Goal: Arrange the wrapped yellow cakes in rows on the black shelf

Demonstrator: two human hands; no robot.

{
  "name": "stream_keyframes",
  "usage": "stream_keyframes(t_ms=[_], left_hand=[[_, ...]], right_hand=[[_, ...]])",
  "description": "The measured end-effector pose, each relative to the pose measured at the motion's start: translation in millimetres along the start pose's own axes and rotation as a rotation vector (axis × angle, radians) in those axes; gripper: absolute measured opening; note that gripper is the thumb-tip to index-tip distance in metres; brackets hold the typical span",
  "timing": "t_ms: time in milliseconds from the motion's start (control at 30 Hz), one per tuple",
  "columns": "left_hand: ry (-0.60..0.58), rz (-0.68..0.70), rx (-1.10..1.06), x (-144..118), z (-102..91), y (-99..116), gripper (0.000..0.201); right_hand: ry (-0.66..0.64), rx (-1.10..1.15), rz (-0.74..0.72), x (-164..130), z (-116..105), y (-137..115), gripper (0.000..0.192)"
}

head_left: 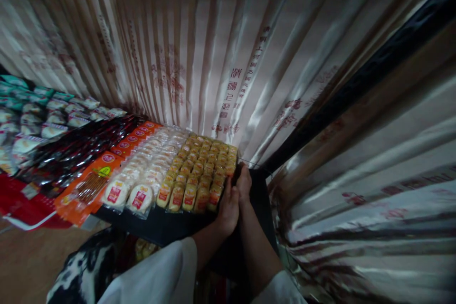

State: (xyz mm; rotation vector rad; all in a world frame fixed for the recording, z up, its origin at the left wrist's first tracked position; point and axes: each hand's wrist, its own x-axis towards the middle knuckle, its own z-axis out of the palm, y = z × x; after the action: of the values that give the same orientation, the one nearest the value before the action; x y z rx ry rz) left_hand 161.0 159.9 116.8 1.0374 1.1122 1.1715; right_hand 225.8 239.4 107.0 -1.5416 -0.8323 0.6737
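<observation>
Several rows of small yellow wrapped snack cakes (199, 166) stand packed together at the right end of a dark table (156, 225). My left hand (228, 207) lies along their near right side, fingers stretched and touching or almost touching the end packets. Just beyond it, my right hand (244, 184) reaches further back at the same end, its fingers extended and partly in shadow. The hands are close together, and I see nothing held in either. To the left of the yellow packets are rows of round white wrapped cakes (140, 198) with red labels.
Further left lie orange snack packets (87, 185), dark shiny packets (76, 149) and white-and-green packets (39, 104). A pleated printed curtain (199, 57) hangs right behind the table; a dark pole (356, 76) slants on the right. A red bag (39, 209) is at left.
</observation>
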Motion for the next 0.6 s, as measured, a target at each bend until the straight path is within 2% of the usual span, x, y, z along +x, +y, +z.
stream_keyframes(t_ms=[133, 233, 300, 367, 467, 533, 600], left_hand=[[-0.044, 0.063, 0.036, -16, -1.1, 2, 0.058], [-0.081, 0.118, 0.099, -50, -10.9, 8, 0.054], [-0.108, 0.158, 0.149, -83, -25.7, 12, 0.049], [-0.129, 0.146, 0.171, -119, -46.4, 12, 0.044], [-0.152, 0.066, 0.283, -169, -81.3, 0, 0.041], [-0.140, -0.019, 0.352, -192, -102.8, -14, 0.040], [-0.143, -0.084, 0.407, -203, -121.3, -27, 0.041]], right_hand=[[0.114, 0.040, 0.033, -33, -18, -11, 0.059], [0.133, 0.191, 0.078, -75, -31, -20, 0.053], [0.060, 0.243, 0.092, -111, -40, -23, 0.050], [0.044, 0.205, 0.074, -150, -48, -24, 0.046], [-0.043, 0.135, 0.089, -212, -59, -16, 0.041], [-0.196, 0.029, 0.105, -249, -64, -3, 0.036], [-0.306, -0.105, 0.068, -278, -66, 15, 0.033]])
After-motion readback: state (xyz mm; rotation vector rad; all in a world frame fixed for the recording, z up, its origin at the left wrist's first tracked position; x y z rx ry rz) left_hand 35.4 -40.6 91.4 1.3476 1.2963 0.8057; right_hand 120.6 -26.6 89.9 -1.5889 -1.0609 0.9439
